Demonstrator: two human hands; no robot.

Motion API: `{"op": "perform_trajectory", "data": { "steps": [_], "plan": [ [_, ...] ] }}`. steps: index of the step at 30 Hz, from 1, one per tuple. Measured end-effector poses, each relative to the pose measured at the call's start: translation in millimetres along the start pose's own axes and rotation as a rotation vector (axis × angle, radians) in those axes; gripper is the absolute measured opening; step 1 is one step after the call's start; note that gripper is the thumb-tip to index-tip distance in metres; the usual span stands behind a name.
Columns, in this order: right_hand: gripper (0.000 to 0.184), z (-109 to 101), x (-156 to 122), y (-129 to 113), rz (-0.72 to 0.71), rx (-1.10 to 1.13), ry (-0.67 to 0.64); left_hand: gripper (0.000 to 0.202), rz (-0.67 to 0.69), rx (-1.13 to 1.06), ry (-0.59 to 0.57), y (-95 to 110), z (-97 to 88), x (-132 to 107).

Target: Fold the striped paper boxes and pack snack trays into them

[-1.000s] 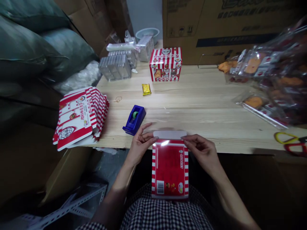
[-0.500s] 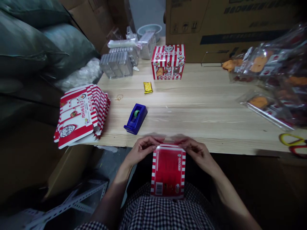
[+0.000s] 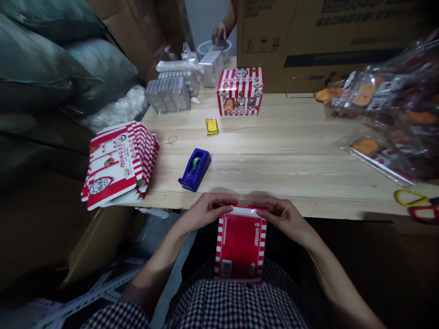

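Dim light, dark corners, soft blur

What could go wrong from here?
1. The left hand and right hand grip the red-and-white carton near its top edge; uneven pressure might crease it.
2. It is held off the table, so a slip could drop it.
3. The uneven stack of flat cartons lies at the table's edge; a bump might topple it.

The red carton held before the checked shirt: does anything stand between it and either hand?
Nothing visible does: the left hand and right hand both touch the red carton at its top corners. The blue tape dispenser stands apart, on the table.
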State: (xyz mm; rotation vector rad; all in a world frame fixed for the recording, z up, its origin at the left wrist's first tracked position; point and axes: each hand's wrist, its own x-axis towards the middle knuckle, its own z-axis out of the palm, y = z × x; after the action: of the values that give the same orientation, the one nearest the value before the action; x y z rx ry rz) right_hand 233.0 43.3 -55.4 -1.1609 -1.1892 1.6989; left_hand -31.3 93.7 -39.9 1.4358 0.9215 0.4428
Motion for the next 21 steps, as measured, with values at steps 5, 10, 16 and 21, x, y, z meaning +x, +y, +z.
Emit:
{"op": "perform_trajectory", "data": {
  "steps": [5,10,16,21],
  "plan": [
    [0.024,-2,6,-3,0.027,-0.001,0.037,0.030,0.006,-0.030,0.044,-10,4.1,8],
    [0.021,1,7,1,0.016,-0.016,0.122,0.029,-0.011,-0.047,0.054,-16,4.5,13],
    [0.019,5,0,9,-0.002,-0.017,0.173,0.030,0.013,-0.073,-0.013,-12,2.5,15],
    [0.023,7,-1,9,0.021,-0.043,0.182,0.033,0.007,-0.060,0.024,-11,5.5,14]
  ]
}}
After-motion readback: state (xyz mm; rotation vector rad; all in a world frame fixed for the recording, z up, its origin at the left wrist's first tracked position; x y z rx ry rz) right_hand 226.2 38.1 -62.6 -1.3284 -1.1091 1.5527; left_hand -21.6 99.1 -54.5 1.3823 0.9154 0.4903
